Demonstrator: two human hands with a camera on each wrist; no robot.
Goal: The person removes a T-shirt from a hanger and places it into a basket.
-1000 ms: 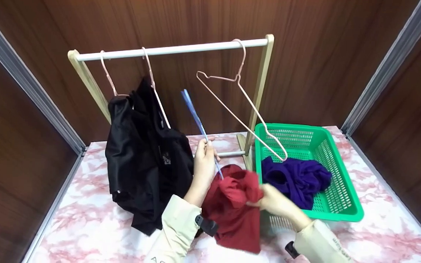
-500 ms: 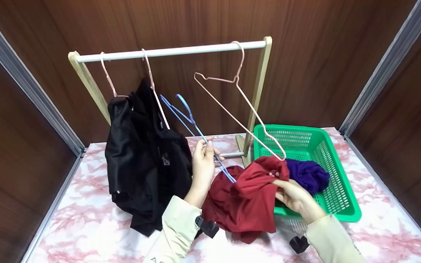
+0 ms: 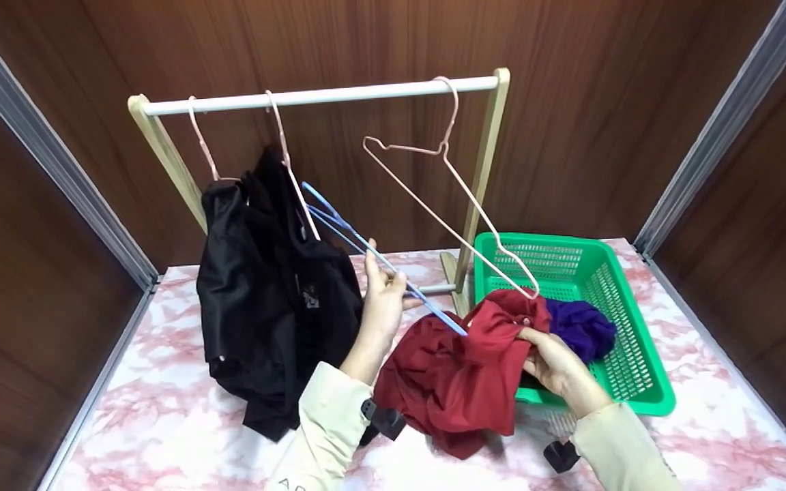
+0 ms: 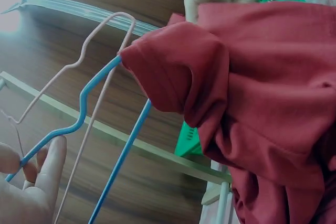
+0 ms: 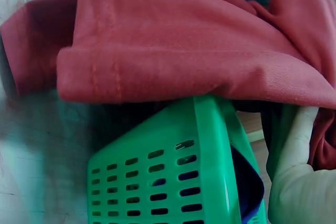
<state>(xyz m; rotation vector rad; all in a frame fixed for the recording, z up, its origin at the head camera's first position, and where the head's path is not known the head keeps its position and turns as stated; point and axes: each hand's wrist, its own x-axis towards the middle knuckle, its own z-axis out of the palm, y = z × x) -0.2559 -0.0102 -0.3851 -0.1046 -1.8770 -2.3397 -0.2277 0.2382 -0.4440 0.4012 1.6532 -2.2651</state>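
My left hand (image 3: 385, 296) pinches a blue hanger (image 3: 436, 311) between thumb and fingers, tilted down to the right. In the left wrist view one shoulder of that blue hanger (image 4: 83, 100) runs into the fabric of a red garment (image 4: 273, 77), which covers its end. My right hand (image 3: 557, 365) grips the upper right edge of the red garment (image 3: 458, 389), its thumb on top and other fingers partly hidden by cloth. In the right wrist view a stitched hem (image 5: 157, 77) of the garment hangs over the basket's side.
A rack with a white rail (image 3: 359, 92) carries black clothes (image 3: 250, 293) on pink hangers at left. A bare pink hanger (image 3: 420, 201) hangs at right, its lower end overlapping the red garment. Behind my right hand stands a green basket (image 3: 645, 341) holding purple cloth (image 3: 580, 331).
The red garment has shifted right, over the basket's left edge, with my right hand. The blue hanger has turned, its hook swinging left and its lower end moving right into the cloth.
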